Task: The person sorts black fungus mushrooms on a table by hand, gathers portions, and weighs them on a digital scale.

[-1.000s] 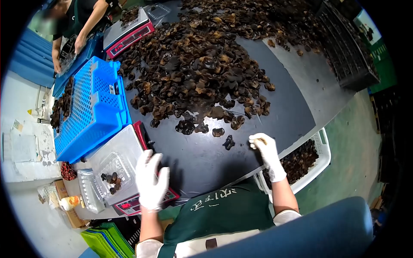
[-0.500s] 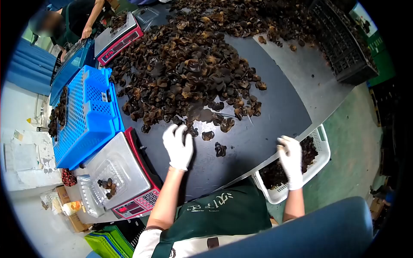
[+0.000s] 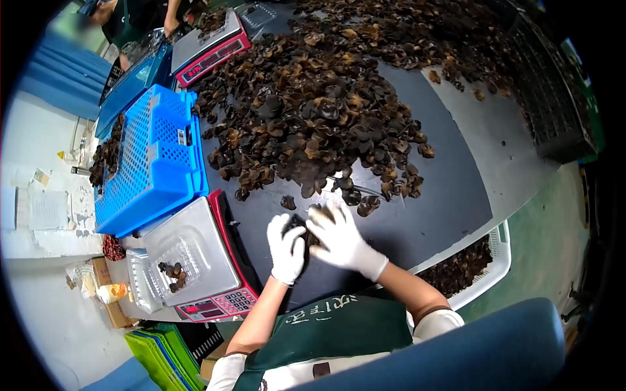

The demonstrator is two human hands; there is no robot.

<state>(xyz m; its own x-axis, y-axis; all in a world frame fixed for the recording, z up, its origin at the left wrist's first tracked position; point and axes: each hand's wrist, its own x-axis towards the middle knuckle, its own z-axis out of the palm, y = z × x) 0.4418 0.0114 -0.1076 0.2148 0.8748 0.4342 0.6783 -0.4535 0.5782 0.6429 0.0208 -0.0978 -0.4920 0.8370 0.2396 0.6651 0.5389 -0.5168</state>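
Dark fungus pieces (image 3: 297, 229) lie between the curled left hand (image 3: 286, 250) and the right hand (image 3: 347, 244), though whether either grip is clamped on them I cannot tell.

A white-walled workroom with a green floor and a broad counter at its middle.
The white wall (image 3: 39, 133) runs from eight to ten o'clock, its paint flaking near nine beside a pinned paper sheet (image 3: 50, 210); at ten hangs what looks like a blue curtain (image 3: 68, 72). The counter (image 3: 456, 195) has a dark top, grey between two and three, with light glaring off its centre. Smooth green floor (image 3: 548, 225) shows from three to four, darkening toward the edge.
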